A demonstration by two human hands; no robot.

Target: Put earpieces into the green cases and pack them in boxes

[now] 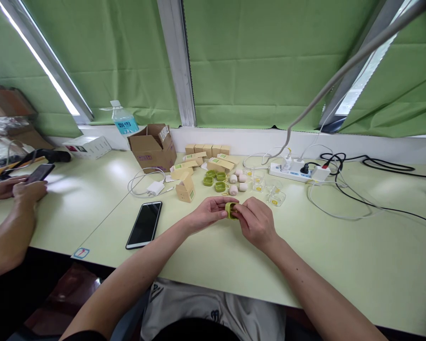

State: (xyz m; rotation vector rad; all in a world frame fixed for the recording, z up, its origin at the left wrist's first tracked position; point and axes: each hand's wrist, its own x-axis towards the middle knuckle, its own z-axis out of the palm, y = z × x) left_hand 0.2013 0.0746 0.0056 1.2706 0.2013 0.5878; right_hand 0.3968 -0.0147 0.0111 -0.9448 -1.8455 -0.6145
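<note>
Above the pale table (pixel 341 265), your left hand (pixel 208 213) clamps the green case (pixel 227 209); your right hand (pixel 259 222) works at its opening, exact grip unclear. Such close handling calls for steady fingers.

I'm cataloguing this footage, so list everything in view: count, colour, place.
Held piece: one, green, between both hands
Green pieces: four, table centre
Rounded pieces: five, pale pink, beside them
Clear pieces: several, yellow-marked, further right
Small boxes: several, tan, mostly behind
Carton: one, brown, back left
Bottle: one, blue-labelled, behind carton
Phone: one, black, front left
Charger: one, white, behind phone
Power strip: one, white, back right
Cables: several, black/white, mostly right
Curtains: several, green, background
Table: pale green, beneath
Other person's hands: two, far left, with dark phone
Left hand: one, bare, centre
Right hand: one, bare, centre
</note>
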